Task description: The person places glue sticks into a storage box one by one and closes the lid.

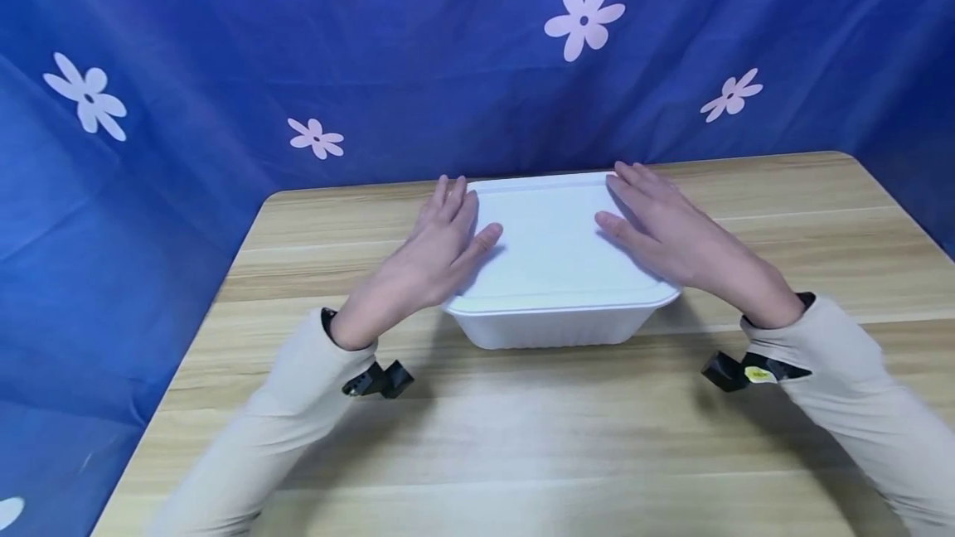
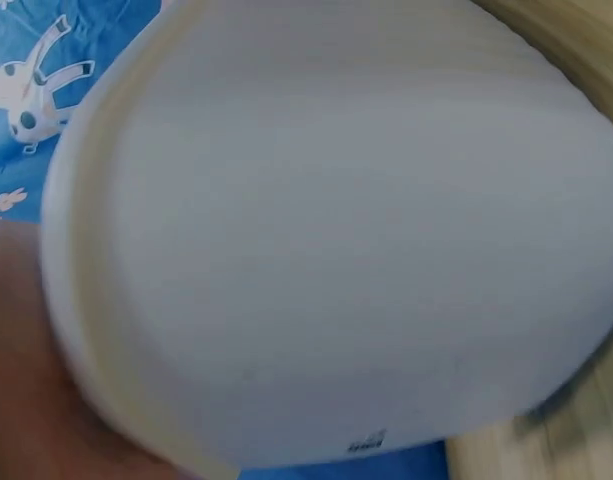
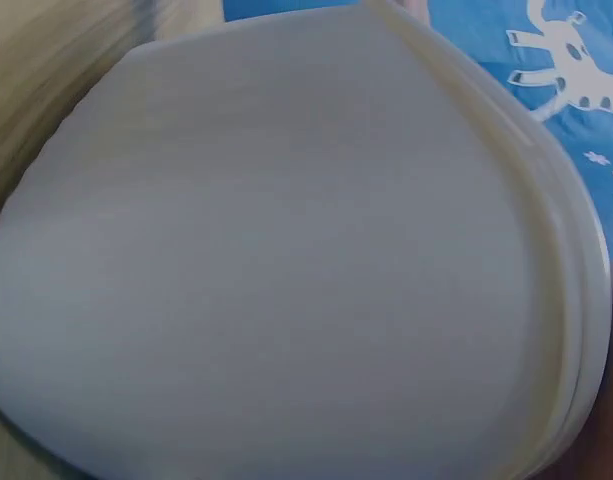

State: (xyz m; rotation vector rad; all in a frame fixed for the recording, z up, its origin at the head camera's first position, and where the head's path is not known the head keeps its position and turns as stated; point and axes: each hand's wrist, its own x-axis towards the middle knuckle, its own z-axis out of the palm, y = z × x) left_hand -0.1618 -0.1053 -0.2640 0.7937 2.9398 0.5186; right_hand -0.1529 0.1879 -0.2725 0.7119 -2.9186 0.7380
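A white rectangular food container with a flat lid (image 1: 548, 243) stands on the table in the head view. My left hand (image 1: 440, 243) lies across the lid's left edge, fingers straight and thumb reaching inward. On the opposite edge rests my right hand (image 1: 664, 226), its fingers stretched toward the back corner. The container's smooth side wall (image 2: 336, 240) fills the left wrist view, with a small dark mark low on it. In the right wrist view the other wall (image 3: 266, 260) shows below the rim and lid edge. Both palms' undersides are hidden.
The light wood table (image 1: 507, 437) has rounded back corners. Behind it and along its left side hangs a blue cloth (image 1: 448, 48) with white flowers. Black wrist cameras (image 1: 380, 379) sit below both cream sleeves.
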